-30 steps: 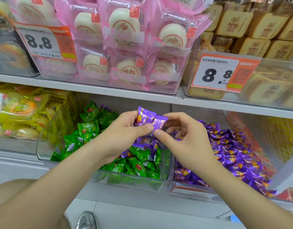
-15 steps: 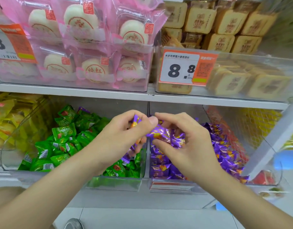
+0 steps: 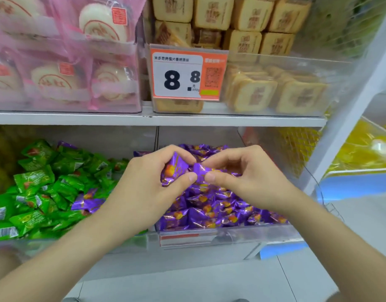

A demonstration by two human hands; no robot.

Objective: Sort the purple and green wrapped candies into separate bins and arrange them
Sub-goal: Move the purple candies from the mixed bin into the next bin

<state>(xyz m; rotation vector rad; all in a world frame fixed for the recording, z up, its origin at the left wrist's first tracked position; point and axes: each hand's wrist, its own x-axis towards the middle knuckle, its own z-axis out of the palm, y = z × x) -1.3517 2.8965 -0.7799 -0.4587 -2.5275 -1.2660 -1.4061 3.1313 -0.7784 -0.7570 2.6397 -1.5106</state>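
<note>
Two clear bins sit side by side on the lower shelf. The left bin (image 3: 57, 243) holds a heap of green wrapped candies (image 3: 41, 188), with a few purple candies (image 3: 87, 202) lying among them. The right bin (image 3: 242, 234) is full of purple wrapped candies (image 3: 218, 210). My left hand (image 3: 144, 192) grips a purple candy (image 3: 174, 168) above the right bin. My right hand (image 3: 246, 177) pinches a second purple candy (image 3: 199, 171) right beside it, thumb tips nearly touching.
The shelf above carries pink-wrapped white cakes (image 3: 63, 68), tan boxed pastries (image 3: 253, 62) and an orange 8.8 price tag (image 3: 187, 73). A white shelf post (image 3: 348, 110) slants at the right, with yellow goods (image 3: 366, 149) and a blue tray (image 3: 348, 184) beyond.
Both hands have moved right with the purple candies, from over the green bin to over the purple bin. The camera has swung right and closer.
</note>
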